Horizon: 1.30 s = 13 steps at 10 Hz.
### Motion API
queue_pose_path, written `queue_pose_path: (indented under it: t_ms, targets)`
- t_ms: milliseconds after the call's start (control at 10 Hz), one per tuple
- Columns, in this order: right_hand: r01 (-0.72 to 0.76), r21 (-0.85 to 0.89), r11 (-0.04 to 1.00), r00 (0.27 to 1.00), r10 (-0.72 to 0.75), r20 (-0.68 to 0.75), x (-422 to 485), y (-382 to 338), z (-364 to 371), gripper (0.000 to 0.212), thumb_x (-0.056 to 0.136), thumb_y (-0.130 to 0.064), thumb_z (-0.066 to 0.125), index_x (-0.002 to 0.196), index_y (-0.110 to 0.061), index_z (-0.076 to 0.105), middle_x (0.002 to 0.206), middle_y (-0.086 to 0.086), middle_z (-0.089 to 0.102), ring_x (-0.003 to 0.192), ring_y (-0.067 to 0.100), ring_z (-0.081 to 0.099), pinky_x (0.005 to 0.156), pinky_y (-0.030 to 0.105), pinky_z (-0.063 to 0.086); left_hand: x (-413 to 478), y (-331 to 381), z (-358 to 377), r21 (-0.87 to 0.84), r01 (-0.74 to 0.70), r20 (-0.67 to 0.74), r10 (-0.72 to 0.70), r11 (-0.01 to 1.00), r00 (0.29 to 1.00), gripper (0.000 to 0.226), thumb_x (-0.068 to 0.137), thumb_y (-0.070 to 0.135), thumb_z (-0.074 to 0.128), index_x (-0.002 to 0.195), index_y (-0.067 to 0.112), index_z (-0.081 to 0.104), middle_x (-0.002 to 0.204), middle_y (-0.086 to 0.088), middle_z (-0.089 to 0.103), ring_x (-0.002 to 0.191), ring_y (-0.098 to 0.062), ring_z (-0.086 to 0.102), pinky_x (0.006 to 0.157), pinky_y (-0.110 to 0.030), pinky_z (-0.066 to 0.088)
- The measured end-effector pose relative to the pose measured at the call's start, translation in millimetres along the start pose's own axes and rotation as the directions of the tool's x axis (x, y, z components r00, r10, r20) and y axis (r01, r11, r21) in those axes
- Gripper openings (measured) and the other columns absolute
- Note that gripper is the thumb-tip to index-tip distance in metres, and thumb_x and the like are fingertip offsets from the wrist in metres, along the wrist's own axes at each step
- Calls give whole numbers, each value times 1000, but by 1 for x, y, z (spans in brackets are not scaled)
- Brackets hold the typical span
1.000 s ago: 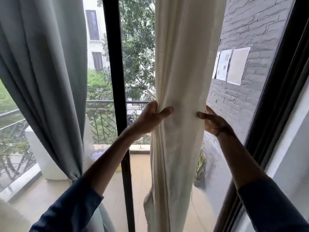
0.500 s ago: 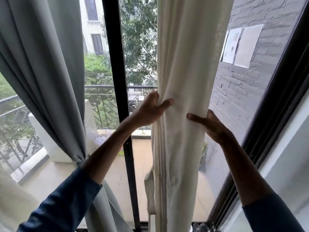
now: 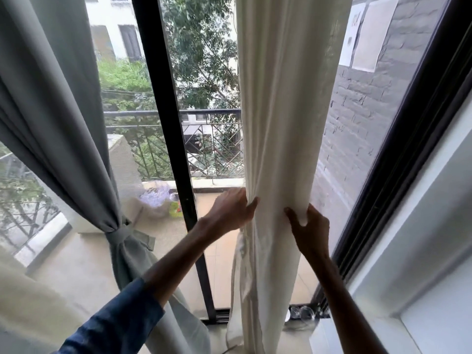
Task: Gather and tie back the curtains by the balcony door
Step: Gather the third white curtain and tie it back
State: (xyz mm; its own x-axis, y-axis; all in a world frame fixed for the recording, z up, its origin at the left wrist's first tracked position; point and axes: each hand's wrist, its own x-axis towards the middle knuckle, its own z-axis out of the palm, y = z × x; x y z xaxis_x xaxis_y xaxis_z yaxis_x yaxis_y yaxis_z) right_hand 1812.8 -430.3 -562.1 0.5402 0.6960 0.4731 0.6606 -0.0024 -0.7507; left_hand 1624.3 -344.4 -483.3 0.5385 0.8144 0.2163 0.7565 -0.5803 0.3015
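Soft daylight from outside, room side backlit.
Even, overcast light came through the door glass [image 3: 204, 72] from 12 o'clock, bright and diffuse, with only faint shadows. The cream curtain [image 3: 281, 123] glowed pale. The grey curtain [image 3: 51, 98] at 9 o'clock and both forearms read darker against the outdoors. The left hand [image 3: 229, 213] was slightly motion-blurred, the right hand [image 3: 311, 231] sharper. Wide-angle distortion tilted the black door frame [image 3: 167, 123] and splayed the edges. The 7 o'clock corner was hazy and out of focus.

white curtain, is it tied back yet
No, the white curtain hangs loose, only gripped by the left hand and right hand.
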Motion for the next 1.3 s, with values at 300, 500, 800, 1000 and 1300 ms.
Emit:
queue_pose_path:
  t_ms: [300, 500, 800, 1000, 1300]
  targets:
    - [15, -149, 989, 1000, -18, -18, -74, -13, 25, 42, 105, -29, 35, 133, -5, 55, 111, 17, 72, 96, 38, 67, 79, 45, 56, -18, 2, 17, -178, 97, 65, -87, 979, 994, 59, 84, 63, 38, 103, 12, 60, 87, -12, 67, 76, -34, 64, 70, -45, 56]
    - [56, -40, 998, 998, -56, -15, -104, -32, 29, 38, 99, -18, 46, 132, -7, 60, 120, 8, 66, 104, 24, 63, 83, 26, 47, -27, 5, 20, -266, 195, 89, -177, 944, 980, 51, 80, 55, 53, 101, 10, 57, 92, -14, 64, 82, -38, 63, 71, -47, 57]
    - [136, 0, 991, 974, -134, 185, -123, -35, 33, 53, 103, -27, 38, 155, -18, 37, 124, 5, 45, 98, 19, 52, 80, 23, 45, -41, 9, 27, -512, 201, 205, -108, 835, 973, 22, 75, 31, 59, 88, 14, 65, 81, -10, 71, 70, -32, 71, 58, -49, 60]
    - [45, 39, 998, 991, -50, 121, -117, -21, 28, 30, 88, 7, 61, 113, -6, 69, 116, 8, 61, 101, 26, 62, 83, -1, 34, -40, -1, 29, -565, 200, 329, -3, 800, 944, 20, 85, 20, 59, 100, 7, 62, 82, -7, 67, 69, -26, 69, 64, -48, 62]
    - [93, 70, 993, 986, -82, -145, -117, -29, 31, 10, 91, -14, 73, 98, -12, 79, 100, -2, 70, 83, 5, 64, 75, 3, 38, -46, 21, 23, -606, 78, 330, 161, 792, 930, 37, 92, 49, 64, 98, 14, 54, 74, 10, 57, 65, -9, 55, 60, -26, 49]
